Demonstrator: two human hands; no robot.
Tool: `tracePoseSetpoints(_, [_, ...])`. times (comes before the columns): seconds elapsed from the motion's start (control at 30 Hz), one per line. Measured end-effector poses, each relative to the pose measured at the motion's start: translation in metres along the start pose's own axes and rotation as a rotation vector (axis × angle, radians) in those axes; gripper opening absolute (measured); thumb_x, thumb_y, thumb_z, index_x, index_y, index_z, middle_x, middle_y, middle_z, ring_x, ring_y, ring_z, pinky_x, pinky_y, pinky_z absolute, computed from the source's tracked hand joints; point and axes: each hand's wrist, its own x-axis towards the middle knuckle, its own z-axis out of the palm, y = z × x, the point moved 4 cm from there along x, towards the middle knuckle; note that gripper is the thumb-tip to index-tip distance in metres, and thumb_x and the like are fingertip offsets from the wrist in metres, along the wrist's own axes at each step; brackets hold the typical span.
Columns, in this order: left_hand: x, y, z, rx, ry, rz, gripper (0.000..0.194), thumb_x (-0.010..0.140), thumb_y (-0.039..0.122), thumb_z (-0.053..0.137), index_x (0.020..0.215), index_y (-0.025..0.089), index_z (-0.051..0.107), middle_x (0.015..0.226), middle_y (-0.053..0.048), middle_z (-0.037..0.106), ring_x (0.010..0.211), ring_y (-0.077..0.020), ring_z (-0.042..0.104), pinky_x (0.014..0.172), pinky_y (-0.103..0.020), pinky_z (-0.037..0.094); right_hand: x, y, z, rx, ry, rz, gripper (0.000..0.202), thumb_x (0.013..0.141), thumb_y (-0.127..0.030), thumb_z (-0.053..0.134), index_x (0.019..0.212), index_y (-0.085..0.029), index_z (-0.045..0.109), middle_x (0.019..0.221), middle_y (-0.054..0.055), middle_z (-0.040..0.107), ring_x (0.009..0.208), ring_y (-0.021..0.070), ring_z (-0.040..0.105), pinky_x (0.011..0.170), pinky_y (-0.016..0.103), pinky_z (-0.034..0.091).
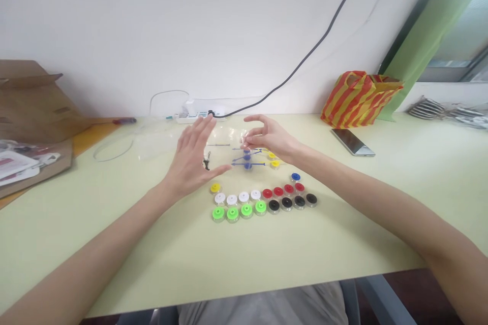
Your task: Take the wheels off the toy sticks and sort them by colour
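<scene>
My left hand (pixel 192 155) is raised over the table with its fingers and thumb apart, holding nothing. Opposite it, my right hand (pixel 270 137) has its lower fingers pinched at clear, shiny plastic (pixel 243 136), whose outline is hard to make out. Below and between the hands lie thin blue arrow-shaped pieces (pixel 249 164) and blue round pieces (pixel 247 166). Yellow round pieces (pixel 275 164) are near my right wrist. A small dark piece (pixel 207 161) shows beside my left thumb. Closer to me stand rows of round pieces: white (pixel 243 196), red (pixel 278 191), green (pixel 246 209) and black (pixel 287 203).
A power strip (pixel 198 116) with a black cable (pixel 301 63) lies by the wall. At right are a phone (pixel 353 142) and a red-and-yellow striped bag (pixel 358 99). An open cardboard box (pixel 34 104) occupies the left. The table's front edge (pixel 251 294) is near my lap.
</scene>
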Motion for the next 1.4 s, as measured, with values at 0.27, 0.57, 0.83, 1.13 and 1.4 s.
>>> tracePoseSetpoints(0.27, [-0.001,0.025,0.001,0.122,-0.047,0.212,0.107,0.092,0.046,0.074,0.173,0.03,0.005,0.178,-0.013,0.023,0.166,-0.0408,0.012,0.134,-0.063,0.004,-0.017,-0.022,0.03,0.096,-0.146,-0.081,0.041,0.089,-0.018,0.073,0.123,-0.025,0.053,0.089,-0.004,0.071,0.091,0.0181,0.078,0.095,0.04,0.064])
tracePoseSetpoints(0.57, [-0.001,0.024,-0.003,0.328,-0.027,0.21,0.099,0.085,0.003,0.052,0.171,0.03,0.011,0.137,-0.016,0.056,0.136,-0.0372,0.053,0.118,-0.058,0.042,-0.017,-0.023,0.027,-0.145,-0.028,-0.177,0.055,0.083,-0.014,0.067,0.131,-0.031,0.047,0.098,-0.003,0.066,0.081,0.0174,0.076,0.074,0.034,0.063])
tracePoseSetpoints(0.83, [-0.003,0.003,0.005,0.365,-0.169,0.076,0.074,0.091,0.019,0.054,0.163,0.034,0.045,0.127,-0.016,0.058,0.116,-0.0359,0.055,0.104,-0.053,0.049,-0.001,-0.019,-0.008,-0.924,-0.14,-0.194,0.004,0.084,-0.016,0.068,0.084,-0.019,0.071,0.087,0.003,0.073,0.078,0.0176,0.065,0.072,0.031,0.05])
tracePoseSetpoints(1.13, [-0.004,-0.003,0.005,0.379,-0.19,0.066,0.069,0.097,0.03,0.051,0.165,0.031,0.042,0.129,-0.017,0.056,0.114,-0.0351,0.056,0.105,-0.052,0.046,-0.004,0.009,0.001,-1.326,-0.267,-0.006,0.01,0.084,-0.025,0.08,0.076,-0.02,0.076,0.075,0.008,0.073,0.067,0.0216,0.062,0.06,0.032,0.036])
tracePoseSetpoints(1.4, [-0.004,-0.005,0.005,0.382,-0.193,0.037,0.072,0.095,0.031,0.054,0.166,0.032,0.039,0.129,-0.016,0.058,0.115,-0.0352,0.056,0.105,-0.052,0.045,-0.007,-0.008,-0.008,-1.325,-0.239,-0.004,0.013,0.085,-0.016,0.073,0.073,-0.021,0.072,0.076,0.006,0.071,0.067,0.0201,0.06,0.064,0.033,0.037])
